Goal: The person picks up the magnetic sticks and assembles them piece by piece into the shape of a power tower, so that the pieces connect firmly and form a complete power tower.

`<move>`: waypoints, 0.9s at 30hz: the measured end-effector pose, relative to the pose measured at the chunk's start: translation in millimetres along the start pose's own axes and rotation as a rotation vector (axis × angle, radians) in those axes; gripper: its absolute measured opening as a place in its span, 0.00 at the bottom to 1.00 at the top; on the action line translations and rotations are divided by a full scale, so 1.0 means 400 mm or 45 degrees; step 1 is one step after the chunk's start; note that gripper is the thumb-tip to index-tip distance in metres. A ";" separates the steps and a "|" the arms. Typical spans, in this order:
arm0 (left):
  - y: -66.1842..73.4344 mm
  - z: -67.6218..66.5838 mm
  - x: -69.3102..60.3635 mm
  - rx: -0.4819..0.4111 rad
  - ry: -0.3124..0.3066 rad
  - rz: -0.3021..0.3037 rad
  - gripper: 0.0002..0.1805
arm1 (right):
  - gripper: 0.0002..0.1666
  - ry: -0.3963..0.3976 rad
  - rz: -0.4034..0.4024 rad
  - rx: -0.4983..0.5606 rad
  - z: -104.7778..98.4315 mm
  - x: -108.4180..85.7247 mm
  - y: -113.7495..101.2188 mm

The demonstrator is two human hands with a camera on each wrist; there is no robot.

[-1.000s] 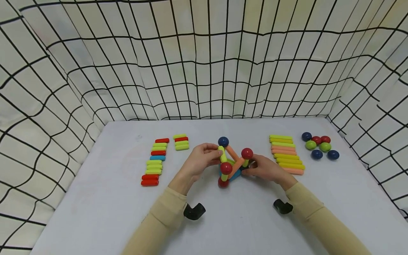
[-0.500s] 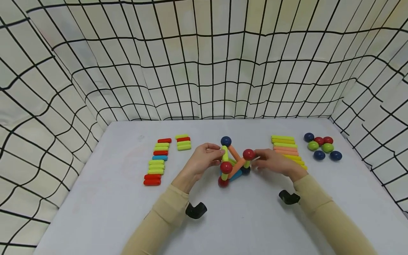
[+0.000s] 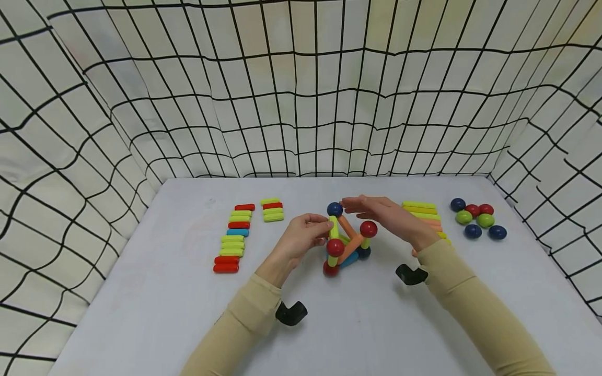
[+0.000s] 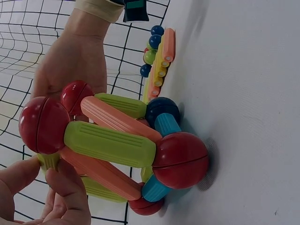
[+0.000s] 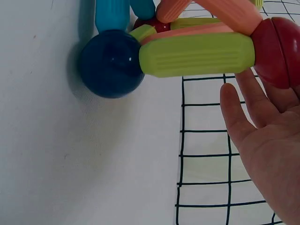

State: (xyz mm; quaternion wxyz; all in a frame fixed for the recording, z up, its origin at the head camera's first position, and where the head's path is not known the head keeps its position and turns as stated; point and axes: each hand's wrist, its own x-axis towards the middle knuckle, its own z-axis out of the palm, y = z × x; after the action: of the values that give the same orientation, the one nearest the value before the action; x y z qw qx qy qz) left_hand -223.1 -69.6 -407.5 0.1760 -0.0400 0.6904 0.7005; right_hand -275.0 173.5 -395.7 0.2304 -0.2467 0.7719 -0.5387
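A frame built of magnetic rods and balls stands mid-table, with red balls [image 3: 335,247], an orange rod [image 3: 350,248] slanting across a side and blue rods [image 3: 349,259] low down. My left hand [image 3: 301,237] pinches the yellow-green rod [image 4: 48,161] at the top between thumb and fingers. That rod runs between a red ball and the dark blue ball [image 3: 335,209] at the back. My right hand [image 3: 388,214] has its fingers stretched out beside this blue ball; whether they touch it I cannot tell. In the right wrist view its palm shows behind a red ball [image 5: 276,52].
Short rods [image 3: 232,238] in red, yellow-green and blue lie in rows on the left. Longer yellow and orange rods [image 3: 418,204] lie on the right, partly behind my right hand. Farther right are several loose balls [image 3: 472,231]. Black netting [image 3: 301,125] over white walls surrounds the table's back and sides.
My right hand has let go low on the frame's right side and moved up and back toward the rear blue ball, fingers straightening. The left hand keeps its pinch on the yellow-green rod.
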 end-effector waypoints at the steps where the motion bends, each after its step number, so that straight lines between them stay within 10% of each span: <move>1: 0.006 0.002 -0.007 0.004 0.001 -0.003 0.21 | 0.30 -0.002 -0.006 -0.004 0.002 0.001 -0.002; 14: -0.011 0.000 0.000 0.016 0.031 0.014 0.18 | 0.35 0.097 0.116 0.012 0.004 -0.033 0.033; 20: -0.017 -0.042 -0.011 0.359 0.066 0.141 0.15 | 0.31 0.147 0.260 -0.022 0.004 -0.075 0.093; 23: -0.027 -0.064 -0.022 0.683 -0.141 0.120 0.12 | 0.25 0.071 0.272 -0.120 0.010 -0.093 0.121; 27: -0.053 -0.071 -0.028 0.862 -0.622 0.101 0.13 | 0.23 -0.019 0.261 -0.244 0.023 -0.104 0.136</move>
State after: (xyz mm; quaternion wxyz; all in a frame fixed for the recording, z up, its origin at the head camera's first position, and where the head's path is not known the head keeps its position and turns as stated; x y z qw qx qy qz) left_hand -211.6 -99.9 -425.5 0.3107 0.2138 0.8206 0.4293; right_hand -244.3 209.3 -446.3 0.2655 -0.1915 0.8392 -0.4342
